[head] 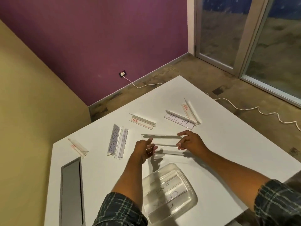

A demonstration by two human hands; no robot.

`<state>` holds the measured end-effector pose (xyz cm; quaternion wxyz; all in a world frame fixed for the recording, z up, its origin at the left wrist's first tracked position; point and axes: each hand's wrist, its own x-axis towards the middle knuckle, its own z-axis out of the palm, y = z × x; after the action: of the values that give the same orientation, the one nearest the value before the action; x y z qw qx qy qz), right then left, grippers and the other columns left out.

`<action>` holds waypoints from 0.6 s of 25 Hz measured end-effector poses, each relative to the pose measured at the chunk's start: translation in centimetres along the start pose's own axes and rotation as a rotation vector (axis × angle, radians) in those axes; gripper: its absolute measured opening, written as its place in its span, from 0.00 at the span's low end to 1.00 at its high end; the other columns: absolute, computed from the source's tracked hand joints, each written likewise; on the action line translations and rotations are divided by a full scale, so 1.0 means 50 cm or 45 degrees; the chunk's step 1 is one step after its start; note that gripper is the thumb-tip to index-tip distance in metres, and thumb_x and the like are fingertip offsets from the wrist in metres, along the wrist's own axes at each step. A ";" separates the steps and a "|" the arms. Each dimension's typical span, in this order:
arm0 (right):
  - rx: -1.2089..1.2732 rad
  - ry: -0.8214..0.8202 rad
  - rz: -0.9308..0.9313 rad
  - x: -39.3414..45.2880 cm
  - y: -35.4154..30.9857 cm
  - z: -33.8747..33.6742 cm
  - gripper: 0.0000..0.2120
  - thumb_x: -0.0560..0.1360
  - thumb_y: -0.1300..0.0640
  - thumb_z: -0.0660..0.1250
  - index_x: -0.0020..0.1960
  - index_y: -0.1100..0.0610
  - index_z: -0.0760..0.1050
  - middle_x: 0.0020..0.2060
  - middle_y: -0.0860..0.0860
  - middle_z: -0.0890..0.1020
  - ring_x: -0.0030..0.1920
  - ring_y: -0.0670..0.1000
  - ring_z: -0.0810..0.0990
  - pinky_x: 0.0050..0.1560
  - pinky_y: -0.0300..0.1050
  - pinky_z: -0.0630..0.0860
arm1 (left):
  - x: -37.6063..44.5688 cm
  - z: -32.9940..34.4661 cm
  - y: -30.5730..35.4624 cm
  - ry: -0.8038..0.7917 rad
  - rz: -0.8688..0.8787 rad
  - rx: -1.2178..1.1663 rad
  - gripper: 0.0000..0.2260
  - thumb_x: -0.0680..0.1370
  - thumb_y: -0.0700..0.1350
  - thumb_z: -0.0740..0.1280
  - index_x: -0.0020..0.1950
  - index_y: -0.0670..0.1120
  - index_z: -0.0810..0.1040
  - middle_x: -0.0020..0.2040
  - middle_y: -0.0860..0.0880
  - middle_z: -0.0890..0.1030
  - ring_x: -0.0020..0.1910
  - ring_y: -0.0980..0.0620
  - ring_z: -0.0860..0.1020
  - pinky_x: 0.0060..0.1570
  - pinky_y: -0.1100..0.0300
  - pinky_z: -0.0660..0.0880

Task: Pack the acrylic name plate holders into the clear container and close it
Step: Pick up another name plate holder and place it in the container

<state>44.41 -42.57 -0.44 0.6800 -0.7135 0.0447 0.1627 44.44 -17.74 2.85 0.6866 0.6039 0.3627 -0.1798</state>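
A clear empty name plate holder (162, 141) is pinched at its ends by the left grip (144, 150) and right grip (189, 141), above the counter (228, 144), at 12 o'clock from the clear container (169, 193).

Table layout, head view
Container (169, 193) nearest, holders inside; held holder (162, 141) behind it; five holders beyond; panel (71, 191) on table (228, 144) far left.

The holder (162, 141) between the left hand (144, 150) and right hand (191, 141) is clear. Both sleeves (120, 211) are dark plaid with pale lines. The table (228, 144) under the hands is white. Beyond them, the wall (97, 38) is purple. A grey panel (71, 191) lies left of the left hand.
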 end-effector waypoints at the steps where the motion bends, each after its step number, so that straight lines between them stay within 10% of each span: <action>1: -0.036 -0.057 -0.049 -0.012 0.000 0.030 0.18 0.72 0.72 0.73 0.59 0.62 0.76 0.37 0.61 0.83 0.37 0.57 0.85 0.37 0.42 0.80 | -0.010 -0.017 -0.002 0.024 0.006 -0.019 0.20 0.81 0.44 0.69 0.69 0.36 0.72 0.60 0.36 0.81 0.48 0.42 0.84 0.48 0.50 0.79; 7: -0.328 -0.220 -0.351 -0.106 0.009 0.200 0.12 0.75 0.60 0.72 0.54 0.48 0.75 0.41 0.46 0.85 0.41 0.45 0.83 0.44 0.44 0.82 | -0.072 -0.114 -0.022 0.046 -0.008 -0.132 0.16 0.76 0.52 0.74 0.57 0.43 0.80 0.56 0.39 0.81 0.52 0.40 0.82 0.60 0.44 0.78; 15: -0.943 -0.464 -0.802 -0.186 0.017 0.241 0.22 0.77 0.30 0.56 0.64 0.40 0.73 0.36 0.39 0.83 0.40 0.45 0.82 0.43 0.38 0.77 | -0.121 -0.212 -0.068 0.029 0.026 -0.040 0.08 0.76 0.42 0.71 0.53 0.44 0.82 0.44 0.48 0.80 0.36 0.48 0.80 0.42 0.54 0.80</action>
<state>33.35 -32.23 1.21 0.3948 -0.8452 -0.3521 0.0767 35.05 -9.42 4.71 0.6938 0.5986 0.3671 -0.1601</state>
